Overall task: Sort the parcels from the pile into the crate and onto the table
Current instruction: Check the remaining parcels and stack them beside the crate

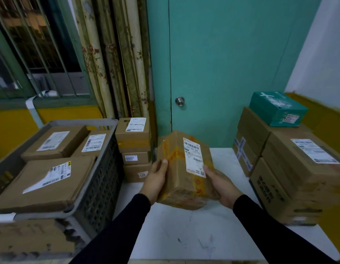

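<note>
Both hands hold one parcel [184, 168] above the middle of the white tabletop [184, 235], clear of its surface. The left hand [155, 180] wraps the left face, thumb on top, fingers underneath; the right hand [220, 185] curls around the lower right corner. Each grip is clamped on the carton from opposite sides. The parcel is tilted with its label [193, 157] turned up toward the head camera, probably so the label can be read before a destination is chosen.

Condition of the parcel: brown cardboard, elongated, bound with yellow printed tape along the edges and seams; the white shipping label with barcodes lies on the upper right face. The corners look slightly crushed.

The grey slatted crate [100, 178] stands at the left edge of the tabletop and already holds three flat cartons, labels up. A stack of three small boxes [135, 149] sits at the back edge, just beside the crate. The pile [291, 164] of larger cartons, topped by a teal box [276, 109], occupies the right edge. Judgement: sorting is under way, destination undecided.
</note>
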`<state>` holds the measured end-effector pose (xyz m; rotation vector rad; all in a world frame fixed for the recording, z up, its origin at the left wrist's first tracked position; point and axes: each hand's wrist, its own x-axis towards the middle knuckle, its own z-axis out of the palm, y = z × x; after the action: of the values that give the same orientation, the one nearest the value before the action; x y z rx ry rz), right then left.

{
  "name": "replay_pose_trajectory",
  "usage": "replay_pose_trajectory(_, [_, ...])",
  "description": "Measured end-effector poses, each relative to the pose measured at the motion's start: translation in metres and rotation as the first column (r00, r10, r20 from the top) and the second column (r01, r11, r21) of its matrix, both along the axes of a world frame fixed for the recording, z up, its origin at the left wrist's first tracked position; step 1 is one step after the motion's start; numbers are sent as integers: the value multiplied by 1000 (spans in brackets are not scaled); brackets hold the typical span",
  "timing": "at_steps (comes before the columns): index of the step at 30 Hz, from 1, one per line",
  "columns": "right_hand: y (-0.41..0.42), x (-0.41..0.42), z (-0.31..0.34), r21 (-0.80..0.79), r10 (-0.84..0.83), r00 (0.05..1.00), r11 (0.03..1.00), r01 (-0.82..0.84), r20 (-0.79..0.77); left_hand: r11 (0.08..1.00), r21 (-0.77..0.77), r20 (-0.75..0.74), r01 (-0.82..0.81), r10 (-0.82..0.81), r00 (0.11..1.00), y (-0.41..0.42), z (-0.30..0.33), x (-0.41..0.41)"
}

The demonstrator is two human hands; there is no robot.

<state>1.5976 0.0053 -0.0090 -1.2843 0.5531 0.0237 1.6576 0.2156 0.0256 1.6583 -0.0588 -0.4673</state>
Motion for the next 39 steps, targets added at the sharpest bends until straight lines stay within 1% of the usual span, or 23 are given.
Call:
replay_pose_trajectory(3, [3,1,-11,-103,5,1000,995,-4,6,990,-50,-132,134,-139,981,1,-6,-2])
replay_pose_trajectory(6, [8,2,-21,-163,9,1000,986,-14,-29,987,-57,-169,153,-160,973,6,-6,-10])
replay_pose_trajectory(8, [13,3,-29,-152,5,998,988,-13,-55,986,-42,-203,163,-168,965,10,-6,-14])
replay_pose_trajectory(12, [25,7,-45,-111,16,992,993,-30,-124,996,-18,-296,83,-85,951,23,-17,-14])
replay_pose_trajectory(16, [39,10,-60,-154,67,986,984,-91,-152,998,59,-323,12,8,946,36,-37,-7])
replay_pose_trajectory(18, [47,11,-62,-171,95,983,978,-122,-156,990,142,-282,0,41,959,43,-46,-4])
replay_pose_trajectory(22, [66,19,-62,-145,155,973,973,-181,-173,960,270,-115,-74,108,987,61,-75,10])
replay_pose_trajectory(25, [80,27,-67,-141,173,966,969,-201,-191,934,332,-35,-130,149,988,73,-69,12])
replay_pose_trajectory(28, [101,36,-71,-158,170,962,966,-205,-213,894,428,34,-136,134,990,87,-72,20])
replay_pose_trajectory(30, [113,41,-75,-155,169,962,966,-205,-215,876,465,49,-126,116,992,93,-78,25])
replay_pose_trajectory(33, [132,49,-84,-135,179,964,969,-208,-198,880,459,23,-123,126,992,102,-85,32])
replay_pose_trajectory(36, [151,57,-89,-107,247,955,958,-267,-166,883,450,-19,-134,160,987,111,-96,44])
replay_pose_trajectory(39, [160,65,-91,-82,275,951,954,-288,-142,845,517,0,-140,163,987,117,-106,54])
